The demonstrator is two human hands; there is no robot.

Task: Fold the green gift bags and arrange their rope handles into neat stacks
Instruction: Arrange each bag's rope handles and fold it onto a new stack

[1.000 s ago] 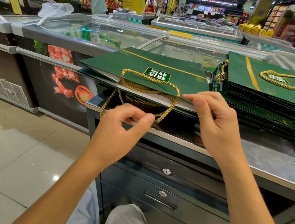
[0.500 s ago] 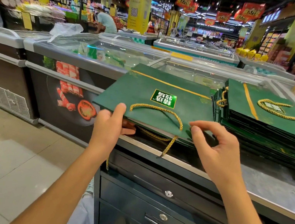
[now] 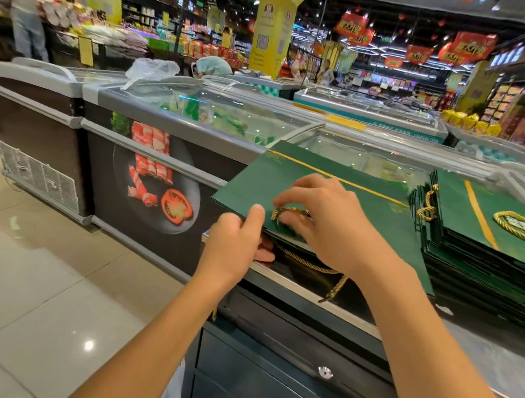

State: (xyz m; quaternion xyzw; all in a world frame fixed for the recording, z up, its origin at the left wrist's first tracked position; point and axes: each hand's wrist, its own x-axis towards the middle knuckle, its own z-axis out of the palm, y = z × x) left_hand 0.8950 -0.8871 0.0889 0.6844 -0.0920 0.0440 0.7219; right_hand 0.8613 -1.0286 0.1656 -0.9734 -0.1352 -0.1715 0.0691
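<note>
- Supermarket aisles and glass-topped freezers fill the background. Nearer us runs a steel worktop with drawers beneath.
- At the worktop's near-left corner lies a flat green bag, its left end jutting past the corner. We read its long axis as running roughly from 9 to 3 o'clock. The handle edge faces 6, toward us.
- Our left hand clamps that near edge at the bag's 7 o'clock corner, thumb on top and fingers tucked underneath.
- Our right hand sits on the bag's face, just to 2 o'clock of the left hand. Its fingers curl down and pinch the top handle, a gold rope bunched under the fingertips.
- A lower handle sags out from under the bag and dangles over the worktop's front lip, at 6 o'clock from the right hand.
- The stack of finished bags stands at 3 o'clock from the bag, with a rope coiled on its top face. We cannot tell whether bag and stack touch.
- We judge the coming move turns on that loose lower handle. It lies below and toward 6, so it must come up and go toward 12 to lie on the bag's face.
- The right hand is nearer both to that rope and to the stack, while the left pins the bag. The bag would then go toward 3, along its own long axis.
</note>
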